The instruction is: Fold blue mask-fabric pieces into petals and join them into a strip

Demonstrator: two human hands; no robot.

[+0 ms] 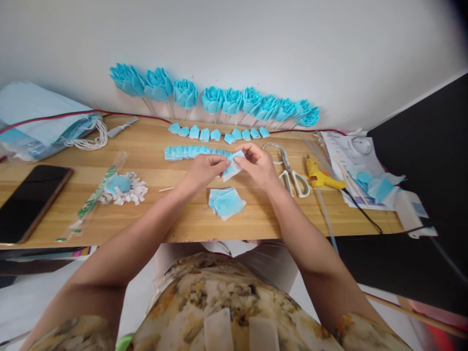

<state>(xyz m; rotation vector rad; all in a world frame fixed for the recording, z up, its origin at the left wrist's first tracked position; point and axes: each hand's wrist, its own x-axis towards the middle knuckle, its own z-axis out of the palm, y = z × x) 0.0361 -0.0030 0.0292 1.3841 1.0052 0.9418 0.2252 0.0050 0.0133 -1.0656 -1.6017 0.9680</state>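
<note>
Both my hands meet above the middle of the wooden table (153, 224). My left hand (204, 169) and my right hand (257, 164) pinch a small light-blue square piece (232, 166) between their fingertips, each closed on one side of it. Just below them lies a small pile of blue squares (225, 202). Behind my hands run two rows of folded blue pieces (197, 151), the farther row (218, 133) nearer the wall. A line of finished blue flowers on sticks (215, 100) leans against the white wall.
White-handled scissors (291, 173) and a yellow glue gun (321, 177) lie right of my hands, with papers and blue scraps (369, 183) beyond. At left are a black phone (31, 201), a blue disc on white strips (122, 187), a plastic sleeve (95, 196) and stacked face masks (40, 126).
</note>
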